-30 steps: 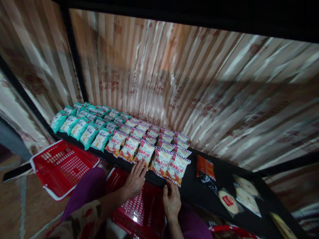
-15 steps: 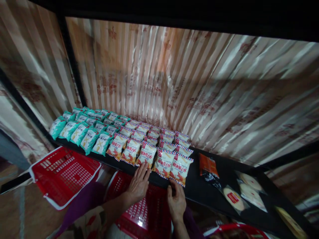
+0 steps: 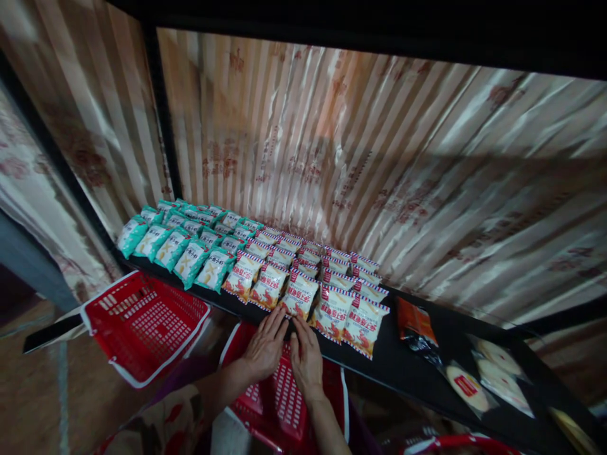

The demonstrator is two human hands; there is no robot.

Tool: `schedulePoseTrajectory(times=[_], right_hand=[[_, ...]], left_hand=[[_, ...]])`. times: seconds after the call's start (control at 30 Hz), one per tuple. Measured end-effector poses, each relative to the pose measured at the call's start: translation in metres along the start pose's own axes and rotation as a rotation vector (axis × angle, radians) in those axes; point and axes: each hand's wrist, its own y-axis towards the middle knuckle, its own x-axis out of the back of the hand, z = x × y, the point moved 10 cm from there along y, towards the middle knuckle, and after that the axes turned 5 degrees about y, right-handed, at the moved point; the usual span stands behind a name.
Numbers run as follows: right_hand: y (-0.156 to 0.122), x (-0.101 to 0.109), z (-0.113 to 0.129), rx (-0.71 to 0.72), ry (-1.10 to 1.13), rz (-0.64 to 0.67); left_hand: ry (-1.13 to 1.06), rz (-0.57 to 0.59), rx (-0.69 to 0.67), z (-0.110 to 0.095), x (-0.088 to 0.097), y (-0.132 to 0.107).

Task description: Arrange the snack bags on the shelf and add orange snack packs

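Side by side at the shelf's front edge, my left hand (image 3: 267,344) and my right hand (image 3: 306,357) have their fingers stretched out. The fingertips of both reach the bottom edge of a white and orange snack bag (image 3: 300,296) with striped ends, in the front row; firm contact is hard to make out. More bags of this kind, such as a front one (image 3: 268,284) and a right-hand one (image 3: 364,325), stand in rows. To their left are rows of teal and white snack bags (image 3: 191,262). Neither hand grips anything.
An orange and black packet (image 3: 416,322) and flat round wrapped items (image 3: 468,387) lie on the black shelf (image 3: 393,363) at right. Below are a red basket (image 3: 156,325) at left and another red basket (image 3: 284,398) under my hands. A curtain (image 3: 303,145) hangs behind.
My right hand has moved left from the right-hand bags to the middle bag, beside my left hand. The view has shifted, so the shelf appears further right.
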Motion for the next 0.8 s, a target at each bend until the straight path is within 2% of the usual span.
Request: schedulePoseTrajectory(times=[0.13, 0.27, 0.47, 0.8], right_hand=[[0.002, -0.021, 0.004, -0.031, -0.021, 0.037], [0.0, -0.035, 0.004, -0.046, -0.048, 0.05], [0.004, -0.052, 0.009, -0.013, -0.083, 0.057], [0.008, -0.061, 0.0, 0.017, -0.181, 0.027]], left_hand=[[0.002, 0.029, 0.036, 0.014, 0.001, -0.004], [-0.031, 0.039, 0.063, 0.019, 0.006, -0.005], [-0.094, 0.166, 0.024, 0.024, 0.0, -0.009], [-0.156, 0.116, -0.025, 0.03, 0.004, -0.009]])
